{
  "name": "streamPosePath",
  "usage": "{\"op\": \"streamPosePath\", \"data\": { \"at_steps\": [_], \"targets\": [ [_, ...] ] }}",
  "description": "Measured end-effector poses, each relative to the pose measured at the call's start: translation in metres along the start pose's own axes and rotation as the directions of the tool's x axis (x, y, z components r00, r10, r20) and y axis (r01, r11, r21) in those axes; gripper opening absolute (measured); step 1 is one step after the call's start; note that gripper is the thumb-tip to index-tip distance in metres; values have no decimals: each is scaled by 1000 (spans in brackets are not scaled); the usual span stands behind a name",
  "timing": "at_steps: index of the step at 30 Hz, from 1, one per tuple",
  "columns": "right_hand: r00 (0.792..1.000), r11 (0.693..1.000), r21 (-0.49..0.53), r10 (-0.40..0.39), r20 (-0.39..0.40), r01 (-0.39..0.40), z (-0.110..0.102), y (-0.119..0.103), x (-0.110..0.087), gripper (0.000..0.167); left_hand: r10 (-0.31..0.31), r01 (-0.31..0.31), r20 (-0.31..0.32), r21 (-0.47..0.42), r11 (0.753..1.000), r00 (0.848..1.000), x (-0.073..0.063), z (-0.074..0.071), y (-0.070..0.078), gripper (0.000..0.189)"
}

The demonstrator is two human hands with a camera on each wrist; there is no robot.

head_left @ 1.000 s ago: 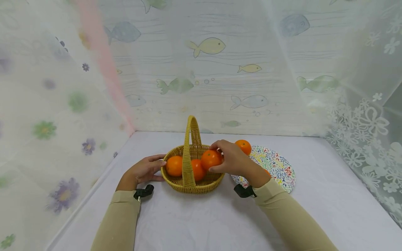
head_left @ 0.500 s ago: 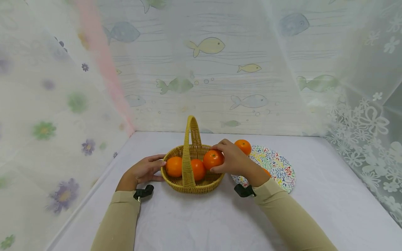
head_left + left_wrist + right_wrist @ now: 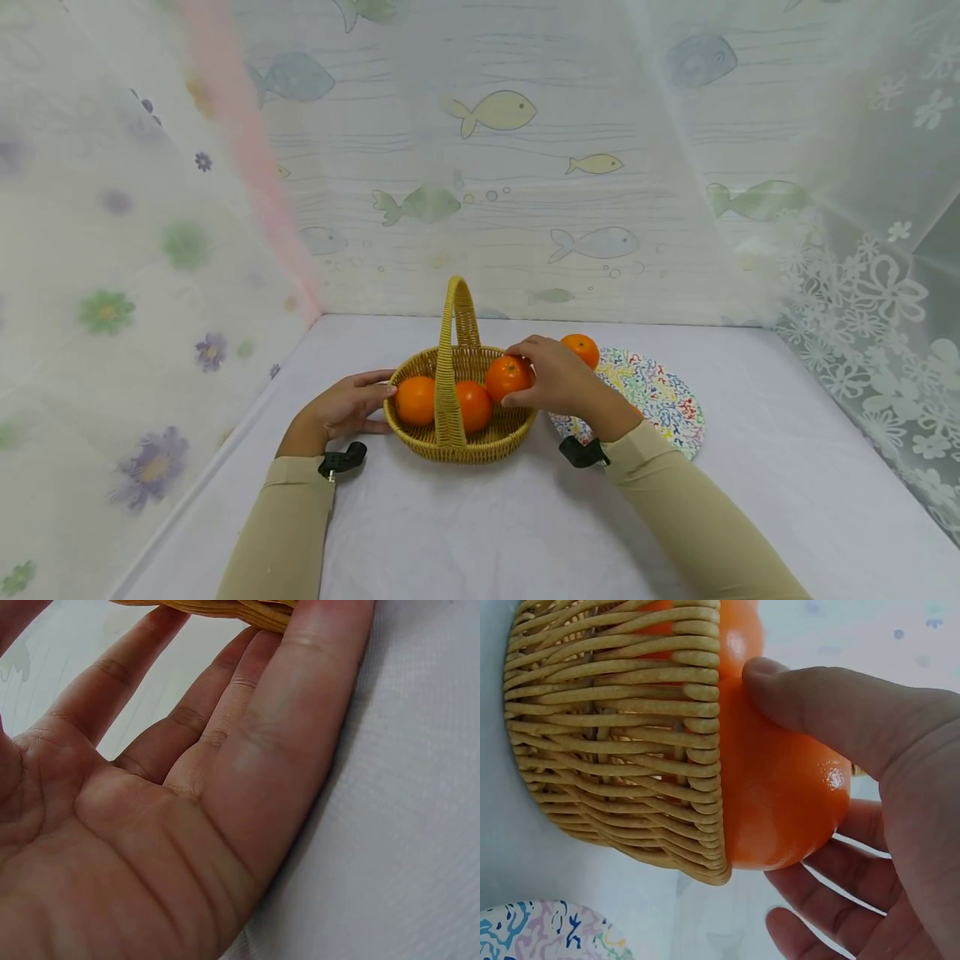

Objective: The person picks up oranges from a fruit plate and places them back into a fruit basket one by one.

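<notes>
Held orange (image 3: 508,377) sits slightly farther right than a second ago | my right grip (image 3: 561,382) pinches it at the basket's (image 3: 465,453) rim, lower frame centre | left grip (image 3: 348,408), fingers spread, likely braces the basket

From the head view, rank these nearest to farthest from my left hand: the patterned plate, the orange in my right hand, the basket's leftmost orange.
1. Leftmost orange: inside the basket, at its left end.
2. Gripped orange: in your right hand, at the basket's right end.
3. Patterned plate: right of the basket.
</notes>
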State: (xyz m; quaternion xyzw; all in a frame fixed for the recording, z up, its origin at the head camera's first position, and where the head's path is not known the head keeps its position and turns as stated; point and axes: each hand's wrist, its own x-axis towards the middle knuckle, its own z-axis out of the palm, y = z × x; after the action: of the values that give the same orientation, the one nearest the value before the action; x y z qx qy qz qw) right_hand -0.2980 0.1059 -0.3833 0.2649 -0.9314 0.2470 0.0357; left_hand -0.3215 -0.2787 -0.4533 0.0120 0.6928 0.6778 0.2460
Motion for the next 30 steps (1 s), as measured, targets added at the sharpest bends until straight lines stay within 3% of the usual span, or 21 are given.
{"op": "streamPosePath", "data": {
  "at_steps": [17,30],
  "targets": [
    [1000,994,-106,-10,-11,9,18,4,7,76,0,0,-3,-2,1000,1000,2,-2,0,63],
    [1000,994,-113,10,4,-10,25,6,7,72,0,0,1,-4,1000,1000,3,-2,-2,64]
  ]
}}
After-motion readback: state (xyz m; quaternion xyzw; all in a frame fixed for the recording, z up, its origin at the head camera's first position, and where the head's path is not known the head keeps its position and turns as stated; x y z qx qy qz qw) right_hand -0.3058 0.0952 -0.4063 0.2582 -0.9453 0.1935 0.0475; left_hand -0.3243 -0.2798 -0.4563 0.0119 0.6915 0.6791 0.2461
